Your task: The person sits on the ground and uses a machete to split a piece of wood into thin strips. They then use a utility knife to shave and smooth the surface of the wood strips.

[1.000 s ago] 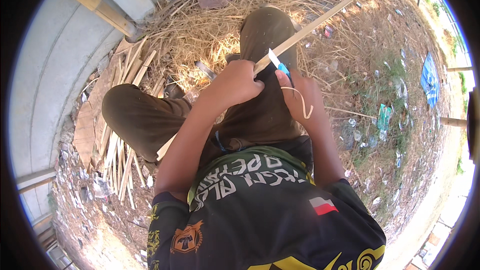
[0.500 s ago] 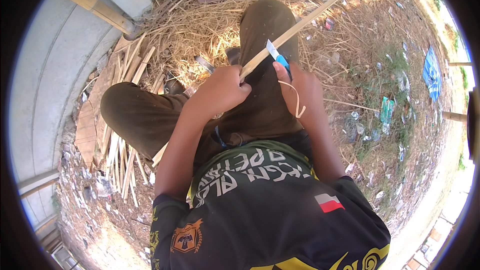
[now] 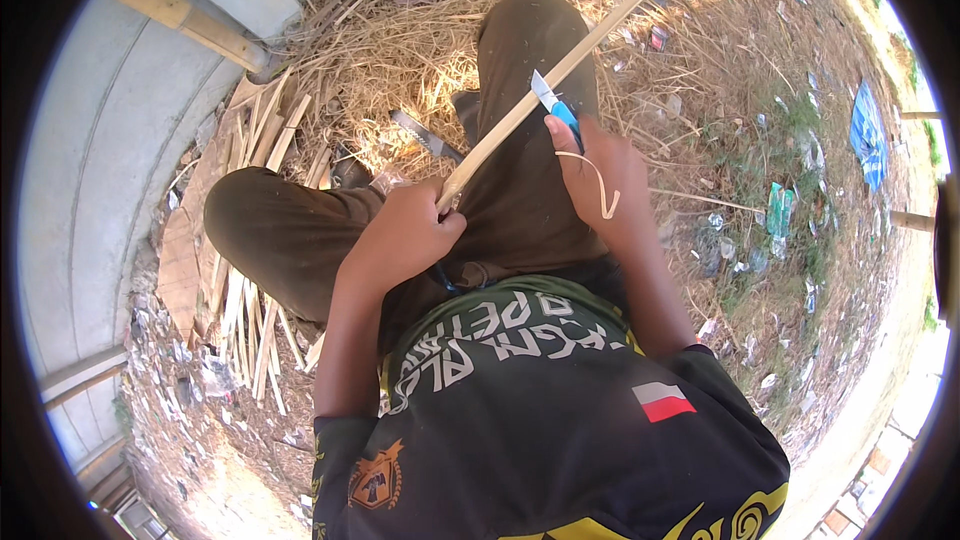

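My left hand is closed around the lower end of a long pale bamboo strip, which slants up and right across my raised knee. My right hand grips a utility knife with a blue handle. Its bare blade lies against the strip's right edge, or just beside it, about midway along. A thin curled shaving hangs over the back of my right hand. My fingers hide the strip's near end and much of the knife handle.
Cut strips lie in a pile at my left, next to a flat brown sheet. A saw-like metal blade rests between my legs. Straw covers the ground ahead. A grey wall stands at left; litter is strewn at right.
My left hand has drawn the strip down and left toward my body. The knife has stayed in nearly the same place, so the strip has moved along past the blade.
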Action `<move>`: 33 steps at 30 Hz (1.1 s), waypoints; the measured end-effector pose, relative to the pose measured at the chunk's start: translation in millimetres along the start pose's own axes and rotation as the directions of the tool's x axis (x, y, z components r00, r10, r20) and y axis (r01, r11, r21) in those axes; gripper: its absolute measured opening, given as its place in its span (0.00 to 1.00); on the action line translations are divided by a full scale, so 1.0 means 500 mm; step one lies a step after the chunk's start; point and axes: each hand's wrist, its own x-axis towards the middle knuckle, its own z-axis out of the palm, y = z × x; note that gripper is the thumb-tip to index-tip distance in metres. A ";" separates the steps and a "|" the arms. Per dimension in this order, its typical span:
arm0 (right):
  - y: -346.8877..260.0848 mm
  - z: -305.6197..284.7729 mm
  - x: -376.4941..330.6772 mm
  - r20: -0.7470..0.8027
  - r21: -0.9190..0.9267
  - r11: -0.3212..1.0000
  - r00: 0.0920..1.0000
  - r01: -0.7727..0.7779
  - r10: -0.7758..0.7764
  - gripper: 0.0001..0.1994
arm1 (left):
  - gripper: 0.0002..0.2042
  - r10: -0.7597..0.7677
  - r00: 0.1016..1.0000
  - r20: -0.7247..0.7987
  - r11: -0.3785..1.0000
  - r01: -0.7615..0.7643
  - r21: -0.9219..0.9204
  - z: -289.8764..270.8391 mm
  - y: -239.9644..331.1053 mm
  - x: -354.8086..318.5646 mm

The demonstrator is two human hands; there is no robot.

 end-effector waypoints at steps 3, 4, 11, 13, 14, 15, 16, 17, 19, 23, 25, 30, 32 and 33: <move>0.003 -0.003 0.004 0.030 0.014 1.000 0.999 -0.028 0.028 0.29 | 0.13 -0.047 0.999 -0.018 0.998 0.047 -0.030 0.007 -0.035 -0.030; 0.005 -0.001 0.005 0.026 0.019 0.999 0.999 -0.034 0.033 0.29 | 0.13 -0.055 0.998 -0.017 0.998 0.055 -0.007 0.005 -0.036 -0.042; 0.013 0.003 0.003 -0.016 0.112 0.993 0.999 -0.026 0.028 0.30 | 0.10 -0.121 0.990 -0.066 0.992 0.123 0.028 -0.003 -0.065 -0.148; 0.016 0.005 0.004 -0.030 0.129 0.991 0.999 -0.032 0.036 0.31 | 0.10 -0.162 0.984 -0.069 0.985 0.165 0.043 -0.005 -0.081 -0.182; 0.019 0.007 0.004 -0.034 0.130 0.991 0.998 -0.043 0.048 0.31 | 0.09 -0.179 0.982 -0.066 0.982 0.183 0.049 -0.009 -0.084 -0.198; 0.020 0.008 0.004 -0.039 0.131 0.990 0.997 -0.054 0.059 0.31 | 0.09 -0.196 0.979 -0.063 0.978 0.200 0.055 -0.012 -0.089 -0.215; 0.019 0.007 0.002 -0.041 0.138 0.990 0.999 -0.028 0.034 0.31 | 0.09 -0.202 0.977 -0.073 0.978 0.205 0.032 -0.013 -0.095 -0.233; 0.016 0.005 0.000 -0.044 0.145 0.989 0.999 -0.004 0.010 0.32 | 0.08 -0.208 0.974 -0.084 0.978 0.210 0.010 -0.014 -0.101 -0.252; 0.017 0.000 0.007 -0.020 0.193 0.981 1.000 -0.015 0.020 0.32 | 0.08 -0.237 0.967 -0.090 0.971 0.239 0.012 -0.016 -0.104 -0.278; 0.017 -0.008 0.008 -0.007 0.237 0.971 1.000 -0.017 0.019 0.32 | 0.08 -0.242 0.966 -0.096 0.968 0.246 0.041 -0.019 -0.123 -0.326; 0.005 -0.004 -0.005 -0.062 0.218 0.976 0.998 0.012 0.002 0.31 | 0.07 -0.250 0.963 -0.099 0.966 0.255 0.046 -0.021 -0.132 -0.343; 0.012 0.000 -0.001 -0.049 0.216 0.976 0.999 -0.002 0.013 0.29 | 0.07 -0.319 0.942 -0.108 0.942 0.327 0.071 -0.031 -0.124 -0.366; 0.013 0.003 -0.001 -0.069 0.215 0.977 0.997 -0.012 0.027 0.28 | 0.07 -0.325 0.940 -0.105 0.938 0.335 0.087 -0.034 -0.130 -0.380; 0.008 0.004 -0.003 -0.087 0.226 0.974 0.996 -0.006 0.026 0.28 | 0.08 -0.328 0.939 -0.104 0.936 0.338 0.095 -0.037 -0.134 -0.388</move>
